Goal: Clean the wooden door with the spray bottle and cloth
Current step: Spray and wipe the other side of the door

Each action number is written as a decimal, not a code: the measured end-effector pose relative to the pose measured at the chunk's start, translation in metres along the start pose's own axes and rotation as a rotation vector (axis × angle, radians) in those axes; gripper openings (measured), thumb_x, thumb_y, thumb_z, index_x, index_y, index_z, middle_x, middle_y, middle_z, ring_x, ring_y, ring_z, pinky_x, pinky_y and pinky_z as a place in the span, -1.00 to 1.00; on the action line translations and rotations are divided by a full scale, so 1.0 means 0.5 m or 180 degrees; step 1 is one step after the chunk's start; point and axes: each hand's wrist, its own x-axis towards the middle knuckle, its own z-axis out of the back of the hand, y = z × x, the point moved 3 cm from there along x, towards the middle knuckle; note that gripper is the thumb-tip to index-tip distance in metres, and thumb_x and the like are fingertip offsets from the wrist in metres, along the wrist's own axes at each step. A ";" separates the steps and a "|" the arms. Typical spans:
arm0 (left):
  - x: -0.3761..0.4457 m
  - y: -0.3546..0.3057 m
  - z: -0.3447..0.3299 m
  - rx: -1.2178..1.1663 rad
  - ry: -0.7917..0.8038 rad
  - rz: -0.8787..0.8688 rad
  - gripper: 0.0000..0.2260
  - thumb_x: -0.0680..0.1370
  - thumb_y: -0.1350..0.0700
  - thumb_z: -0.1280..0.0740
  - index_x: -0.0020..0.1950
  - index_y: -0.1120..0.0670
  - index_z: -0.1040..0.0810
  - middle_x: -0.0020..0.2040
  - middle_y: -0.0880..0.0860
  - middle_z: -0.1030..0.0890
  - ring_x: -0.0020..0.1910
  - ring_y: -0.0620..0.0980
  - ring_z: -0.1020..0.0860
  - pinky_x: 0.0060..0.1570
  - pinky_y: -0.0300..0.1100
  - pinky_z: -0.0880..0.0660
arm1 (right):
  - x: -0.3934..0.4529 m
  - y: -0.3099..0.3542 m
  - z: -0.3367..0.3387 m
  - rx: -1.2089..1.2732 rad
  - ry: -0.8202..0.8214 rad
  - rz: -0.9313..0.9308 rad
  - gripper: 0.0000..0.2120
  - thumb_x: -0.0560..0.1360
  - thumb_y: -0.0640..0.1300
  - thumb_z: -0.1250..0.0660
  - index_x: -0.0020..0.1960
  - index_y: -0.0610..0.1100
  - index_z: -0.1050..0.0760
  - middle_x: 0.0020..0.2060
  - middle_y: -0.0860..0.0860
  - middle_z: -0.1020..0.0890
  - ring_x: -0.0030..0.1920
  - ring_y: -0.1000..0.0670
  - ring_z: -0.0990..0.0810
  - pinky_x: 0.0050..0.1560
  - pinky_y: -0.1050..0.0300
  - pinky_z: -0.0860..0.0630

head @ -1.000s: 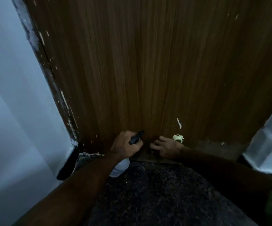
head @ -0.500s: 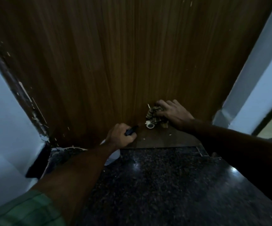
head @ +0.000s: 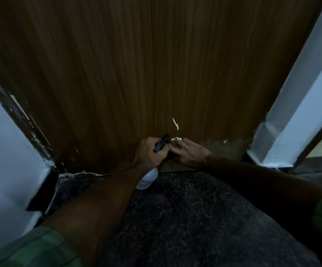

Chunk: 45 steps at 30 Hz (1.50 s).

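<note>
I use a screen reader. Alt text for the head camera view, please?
Low at a wooden door, the left hand grips a spray bottle while the right hand presses a cloth against the door's bottom edge, above a dark speckled floor.

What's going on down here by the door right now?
A person is crouched at the foot of the wooden door, working on its bottom edge. The left hand grips a spray bottle by its black trigger head, nozzle toward the door. The right hand is right beside it, low against the door, with a small pale thing showing just past its fingers; whether that is the cloth is too dark to tell. A white scratch marks the wood just above both hands.
</note>
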 end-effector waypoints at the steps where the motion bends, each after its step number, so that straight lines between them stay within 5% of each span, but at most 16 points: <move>1: 0.001 0.000 -0.006 -0.0029 0.0050 0.0001 -0.64 0.56 0.00 -0.44 -0.40 -0.04 -0.44 -0.47 -0.05 -0.50 -0.50 -0.09 -0.47 -0.43 -0.16 -0.30 | -0.015 0.001 -0.011 -0.0161 0.0030 0.0177 -0.63 0.66 -0.18 -0.10 0.32 -0.14 -0.61 0.41 -0.18 -0.41 0.18 -0.20 -0.57 0.08 -0.06 -0.54; 3: 0.008 -0.014 -0.014 -0.0080 0.0060 -0.0012 -0.57 0.57 0.08 -0.47 -0.43 -0.04 -0.37 -0.51 -0.09 -0.43 -0.53 -0.14 -0.39 -0.43 -0.20 -0.24 | -0.062 -0.041 -0.013 -0.0145 -0.0189 -0.0031 -0.73 0.58 -0.21 -0.32 0.24 -0.13 -0.66 0.33 -0.17 -0.51 0.08 -0.17 -0.62 -0.01 -0.03 -0.59; 6: 0.025 -0.029 -0.019 -0.0288 -0.0045 -0.0025 -0.61 0.54 0.01 -0.42 -0.44 0.01 -0.37 -0.50 0.02 -0.45 -0.52 0.00 -0.43 -0.42 -0.17 -0.26 | -0.109 -0.099 0.005 0.0513 -0.0470 -0.0595 -0.55 0.39 -0.24 -0.57 0.26 -0.08 -0.63 0.29 -0.24 -0.53 0.11 -0.23 -0.61 0.00 -0.08 -0.59; 10: 0.030 -0.029 -0.030 -0.0317 -0.0095 -0.0061 -0.64 0.55 -0.01 -0.41 -0.41 0.03 -0.42 -0.46 0.08 -0.52 -0.50 0.06 -0.47 -0.42 -0.13 -0.31 | -0.086 -0.068 0.017 0.0902 -0.0861 -0.0980 -0.53 0.54 -0.21 -0.33 0.44 -0.05 -0.48 0.31 -0.32 -0.51 0.16 -0.31 -0.59 0.05 -0.16 -0.60; 14: 0.029 -0.018 -0.035 -0.0238 -0.0172 -0.0046 -0.57 0.58 0.14 -0.46 -0.44 -0.02 -0.38 -0.49 -0.05 -0.45 -0.51 -0.06 -0.41 -0.40 -0.16 -0.29 | -0.067 -0.032 -0.013 0.0674 -0.0516 -0.0633 -0.51 0.52 -0.17 -0.08 0.35 -0.03 -0.60 0.28 -0.30 -0.53 0.12 -0.29 -0.62 -0.05 -0.14 -0.65; 17: 0.031 -0.011 -0.032 -0.0159 -0.0109 -0.0130 -0.55 0.58 0.14 -0.45 -0.44 -0.01 -0.35 -0.50 -0.05 -0.42 -0.51 -0.06 -0.38 -0.42 -0.16 -0.25 | -0.071 -0.038 -0.027 0.0530 -0.0425 -0.0537 -0.54 0.54 -0.15 -0.11 0.33 0.00 -0.61 0.30 -0.26 -0.50 0.12 -0.25 -0.60 -0.02 -0.10 -0.63; 21: 0.026 -0.006 -0.031 0.0089 0.0238 -0.0278 -0.58 0.57 0.08 -0.43 -0.43 -0.02 -0.34 -0.50 -0.09 -0.40 -0.53 -0.11 -0.36 -0.44 -0.16 -0.25 | -0.103 -0.051 -0.049 0.0457 -0.0211 -0.0383 -0.63 0.48 -0.18 -0.39 0.28 -0.08 -0.65 0.33 -0.20 -0.39 0.09 -0.20 -0.60 -0.04 -0.07 -0.63; 27: 0.021 0.001 -0.046 0.0206 0.0392 -0.0240 -0.61 0.55 0.08 -0.42 -0.43 -0.02 -0.35 -0.53 -0.12 -0.41 -0.54 -0.14 -0.38 -0.45 -0.19 -0.27 | -0.120 -0.079 -0.023 0.0905 -0.0656 -0.1026 -0.55 0.46 -0.22 -0.35 0.34 -0.09 -0.58 0.26 -0.32 -0.54 0.11 -0.31 -0.63 -0.01 -0.16 -0.64; 33: 0.018 0.000 -0.083 0.0274 0.0690 -0.0332 -0.70 0.50 -0.09 -0.33 -0.37 0.00 -0.40 -0.47 -0.05 -0.46 -0.51 -0.08 -0.41 -0.44 -0.16 -0.30 | -0.153 -0.057 -0.077 0.0489 -0.0410 -0.0306 -0.63 0.49 -0.18 -0.21 0.17 -0.08 -0.71 0.22 -0.22 -0.63 0.04 -0.20 -0.67 -0.10 -0.06 -0.68; 38: 0.023 -0.018 -0.124 0.0441 0.0564 -0.0452 -0.63 0.52 -0.08 -0.38 -0.40 -0.04 -0.32 -0.49 -0.04 -0.41 -0.55 -0.13 -0.37 -0.47 -0.26 -0.18 | -0.167 -0.109 -0.075 0.0963 -0.0972 -0.1212 -0.61 0.52 -0.23 -0.35 0.34 -0.09 -0.61 0.32 -0.29 -0.47 0.12 -0.25 -0.53 -0.02 -0.11 -0.60; 42: 0.021 -0.039 -0.155 0.0684 0.0585 -0.0520 -0.61 0.54 -0.01 -0.47 -0.38 -0.03 -0.36 -0.48 -0.08 -0.42 -0.51 -0.18 -0.38 -0.47 -0.33 -0.14 | -0.185 -0.089 -0.106 0.0788 -0.0716 -0.0488 -0.74 0.44 -0.23 -0.47 0.12 -0.10 -0.69 0.32 -0.25 -0.40 0.10 -0.23 -0.58 -0.09 -0.06 -0.62; 45: 0.015 -0.049 -0.182 0.0662 0.0751 -0.0465 -0.58 0.55 -0.01 -0.47 -0.41 -0.03 -0.34 -0.48 -0.09 -0.41 -0.49 -0.16 -0.39 -0.43 -0.25 -0.18 | -0.211 -0.102 -0.107 0.0930 -0.0785 -0.0887 -0.71 0.52 -0.19 -0.31 0.18 -0.09 -0.68 0.30 -0.25 -0.40 0.05 -0.24 -0.55 -0.11 -0.08 -0.61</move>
